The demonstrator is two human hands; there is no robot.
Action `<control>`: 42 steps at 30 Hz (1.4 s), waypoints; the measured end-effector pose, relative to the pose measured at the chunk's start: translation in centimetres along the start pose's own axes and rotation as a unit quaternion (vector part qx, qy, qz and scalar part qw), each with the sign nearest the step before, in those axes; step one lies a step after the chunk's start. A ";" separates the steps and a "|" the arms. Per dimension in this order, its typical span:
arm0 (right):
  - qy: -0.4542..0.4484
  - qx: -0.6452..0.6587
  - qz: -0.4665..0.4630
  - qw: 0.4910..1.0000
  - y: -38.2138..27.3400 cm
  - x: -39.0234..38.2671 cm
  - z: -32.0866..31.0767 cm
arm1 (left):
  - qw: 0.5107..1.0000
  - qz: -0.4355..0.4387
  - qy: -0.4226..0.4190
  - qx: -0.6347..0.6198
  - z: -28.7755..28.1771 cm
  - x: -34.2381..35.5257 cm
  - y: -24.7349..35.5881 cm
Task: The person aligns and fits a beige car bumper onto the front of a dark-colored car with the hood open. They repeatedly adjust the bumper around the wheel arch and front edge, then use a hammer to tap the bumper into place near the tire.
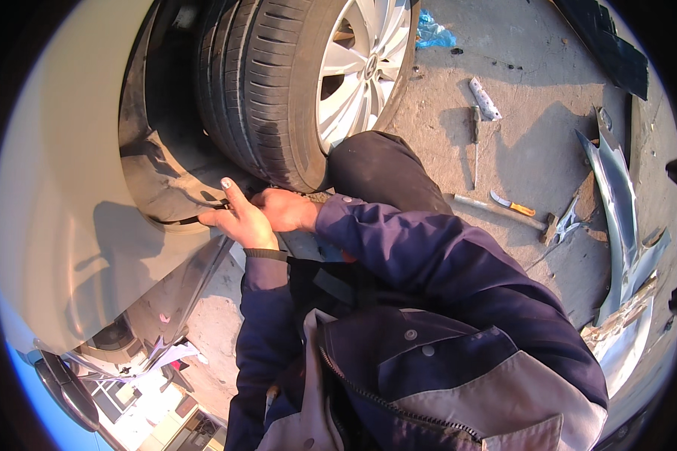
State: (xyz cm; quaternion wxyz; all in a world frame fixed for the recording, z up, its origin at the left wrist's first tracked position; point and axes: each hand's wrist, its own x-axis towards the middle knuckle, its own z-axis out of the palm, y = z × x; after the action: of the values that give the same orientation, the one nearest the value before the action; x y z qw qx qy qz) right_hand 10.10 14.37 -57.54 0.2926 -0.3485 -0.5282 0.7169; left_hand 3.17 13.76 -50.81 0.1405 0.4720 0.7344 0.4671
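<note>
Crouching beside the pale car body panel point(60, 225), we have both hands at the lower rear edge of the wheel arch, just behind the black ribbed rubber tyre point(267, 83) on its silver alloy wheel point(357, 68). Our left hand point(241, 218) lies against the dark plastic wheel-arch liner point(169, 180), thumb raised, its fingers point(209, 219) curled together over the liner's lip where it meets the panel. Our right hand point(286, 209) sits touching the left one, close under the tyre; its fingers are tucked out of sight, so we cannot tell whether they grip anything. Both arms wear dark blue jacket sleeves point(414, 255).

On the grey concrete floor point(534, 150), well apart from our hands toward its right edge, lie a long-handled metal hammer point(504, 214), a small curved knife with an orange handle point(513, 204), a slim dark screwdriver point(475, 143) and a silver detached car body part point(620, 218). A crumpled blue plastic scrap point(432, 31) lies near the wheel.
</note>
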 end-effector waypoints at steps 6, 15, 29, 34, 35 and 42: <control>-0.028 -0.046 -0.042 0.998 -0.3 0.8 0.0 | 0.999 -0.008 0.010 0.046 -0.9 0.2 -0.2; -0.106 -0.149 -0.084 0.980 -1.3 0.8 -1.4 | 0.992 -0.008 0.030 0.121 -0.5 0.8 -0.3; -0.122 -0.214 -0.031 0.969 -1.7 1.0 -0.9 | 0.990 -0.006 -0.004 0.143 -1.3 0.4 0.1; -0.116 -0.234 -0.046 0.964 -2.2 0.5 -1.0 | 0.989 0.007 -0.014 0.149 -2.0 0.3 0.1; -0.113 -0.236 -0.045 0.964 -2.2 0.3 -1.0 | 0.989 0.000 -0.011 0.147 -2.0 0.4 0.1; -0.157 -0.267 -0.045 0.950 -2.1 0.6 -1.2 | 0.990 -0.022 -0.004 0.136 -1.7 0.4 -0.4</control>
State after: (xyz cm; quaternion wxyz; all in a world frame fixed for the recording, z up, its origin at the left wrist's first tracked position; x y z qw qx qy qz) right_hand 10.76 16.07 -55.92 0.1339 -0.2728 -0.7544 0.5819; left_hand 1.62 13.14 -50.13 0.0882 0.4726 0.8007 0.3575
